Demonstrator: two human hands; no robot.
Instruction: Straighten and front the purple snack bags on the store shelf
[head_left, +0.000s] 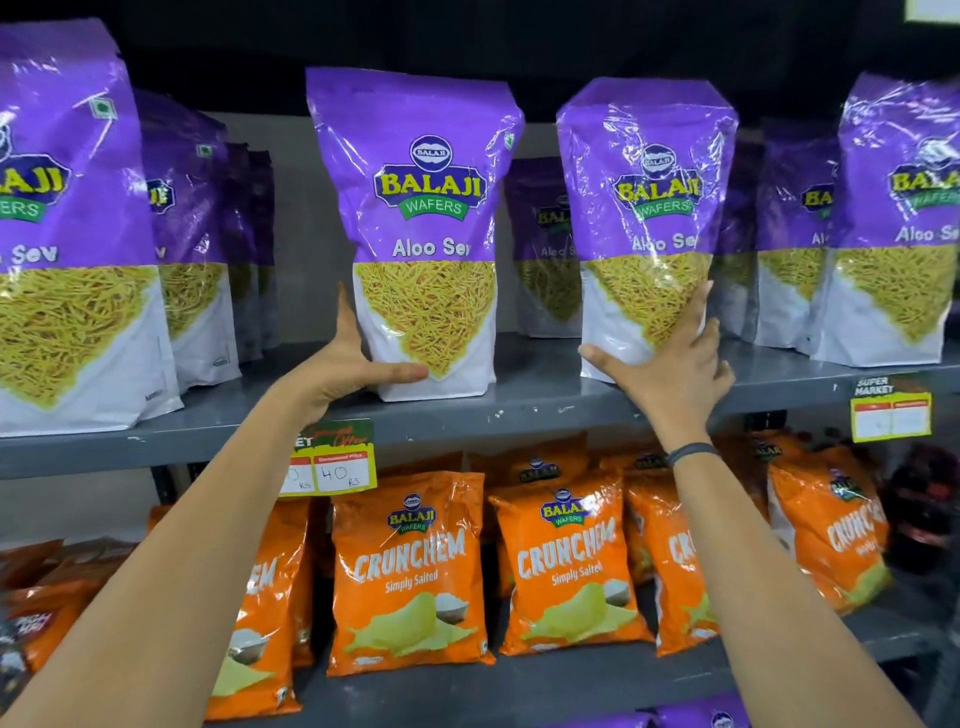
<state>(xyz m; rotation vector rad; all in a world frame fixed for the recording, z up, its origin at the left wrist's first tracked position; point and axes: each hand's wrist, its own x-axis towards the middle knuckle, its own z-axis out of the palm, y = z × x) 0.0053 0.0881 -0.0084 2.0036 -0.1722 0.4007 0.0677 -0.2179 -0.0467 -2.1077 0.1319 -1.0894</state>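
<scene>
Purple Balaji Aloo Sev bags stand upright on the grey upper shelf (519, 410). My left hand (348, 369) holds the lower left corner of the middle bag (426, 208), thumb across its front and fingers up its left side. That bag stands at the shelf's front edge, facing me. My right hand (670, 374) grips the lower part of the neighbouring bag (649, 197), thumb at its bottom left and fingers round its right side. This bag sits a little further back and leans slightly.
More purple bags stand at the far left (62, 234) and far right (893, 234), with others in rows behind (540, 249). Orange Crunchem bags (410, 571) fill the shelf below. Yellow price tags (332, 457) (891, 415) hang from the shelf edge.
</scene>
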